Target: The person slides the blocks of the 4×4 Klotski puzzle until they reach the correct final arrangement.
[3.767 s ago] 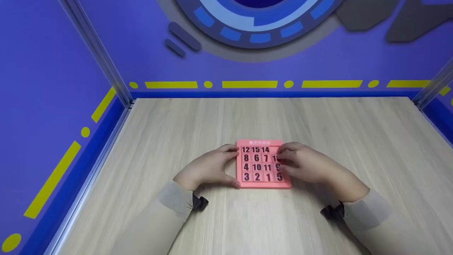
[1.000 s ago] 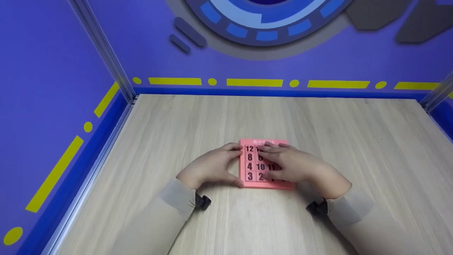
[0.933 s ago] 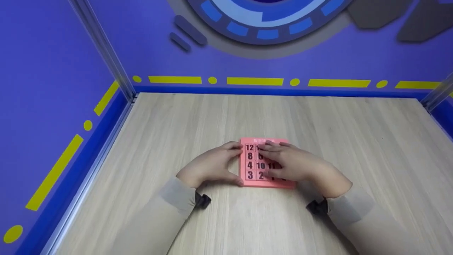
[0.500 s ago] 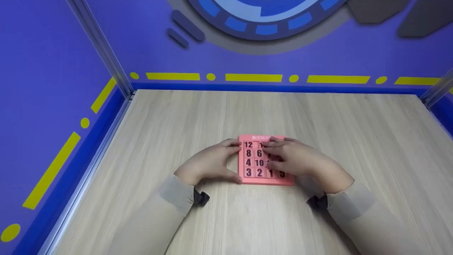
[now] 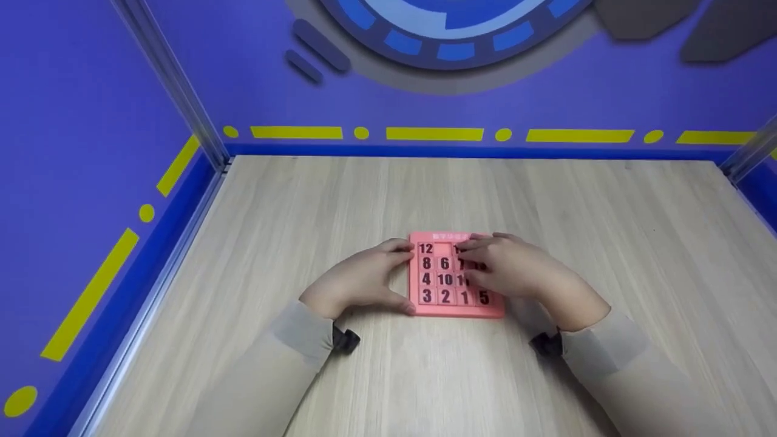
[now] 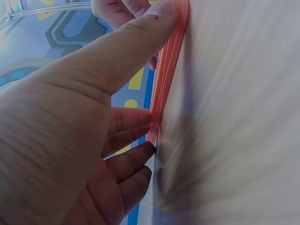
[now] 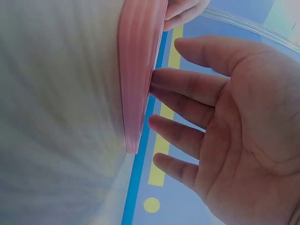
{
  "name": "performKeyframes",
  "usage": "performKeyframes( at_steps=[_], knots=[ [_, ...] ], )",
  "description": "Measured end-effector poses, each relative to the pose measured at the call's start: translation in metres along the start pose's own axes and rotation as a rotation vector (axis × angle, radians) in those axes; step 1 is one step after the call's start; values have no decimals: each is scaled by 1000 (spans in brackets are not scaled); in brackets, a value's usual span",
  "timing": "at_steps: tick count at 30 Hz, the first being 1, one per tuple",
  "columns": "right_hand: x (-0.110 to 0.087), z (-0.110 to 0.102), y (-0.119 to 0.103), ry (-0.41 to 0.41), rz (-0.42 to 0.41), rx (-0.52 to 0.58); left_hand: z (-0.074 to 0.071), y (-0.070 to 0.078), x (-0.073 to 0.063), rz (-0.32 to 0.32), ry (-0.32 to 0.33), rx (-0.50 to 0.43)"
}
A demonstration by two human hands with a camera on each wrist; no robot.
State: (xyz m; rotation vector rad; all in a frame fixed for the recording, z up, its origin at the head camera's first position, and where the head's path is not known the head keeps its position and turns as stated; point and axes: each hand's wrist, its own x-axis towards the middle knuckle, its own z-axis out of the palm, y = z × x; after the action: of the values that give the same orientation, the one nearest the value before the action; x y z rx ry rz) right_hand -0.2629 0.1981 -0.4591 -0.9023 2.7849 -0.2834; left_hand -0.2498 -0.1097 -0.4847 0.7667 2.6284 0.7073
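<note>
A pink number slide puzzle [image 5: 458, 311] lies flat on the wooden table in the head view. Black numerals mark its tiles, and a bare slot shows just right of the 12 tile [image 5: 426, 248] in the top row. My left hand [image 5: 362, 280] braces the frame's left side, thumb at the near corner and fingers along the edge farther up. Over the right half of the puzzle lies my right hand [image 5: 516, 267], its fingertips on the upper tiles, covering several numerals. In the right wrist view, the fingers [image 7: 187, 84] are extended, one fingertip at the puzzle's upper surface.
The pale wooden table [image 5: 315, 200] runs back to a blue-purple wall [image 5: 376, 103] with yellow markings. Another blue panel [image 5: 79, 139] stands on the left, joined by a metal post [image 5: 170, 79]. Dark straps sit at both wrists.
The gap in the top row has gone from the far right to beside the 12, with tiles slid rightward. My right hand went left over the puzzle, then back slightly right. The left hand stays put.
</note>
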Motion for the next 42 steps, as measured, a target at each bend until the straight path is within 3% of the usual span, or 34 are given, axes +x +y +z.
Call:
performKeyframes(
  at_steps=[10, 15, 20, 42],
  knots=[
    [17, -4, -23, 12, -40, -24, 2, 1, -3, 10, -4, 7],
    [21, 4, -30, -105, -75, 39, 3, 4, -2, 14, -18, 11],
    [21, 8, -28, -193, -50, 100, 4, 4, 1, 12, -24, 12],
    [22, -8, -11, -213, 30, 112, 0, 0, 0, 11, 3, 16]
  ],
)
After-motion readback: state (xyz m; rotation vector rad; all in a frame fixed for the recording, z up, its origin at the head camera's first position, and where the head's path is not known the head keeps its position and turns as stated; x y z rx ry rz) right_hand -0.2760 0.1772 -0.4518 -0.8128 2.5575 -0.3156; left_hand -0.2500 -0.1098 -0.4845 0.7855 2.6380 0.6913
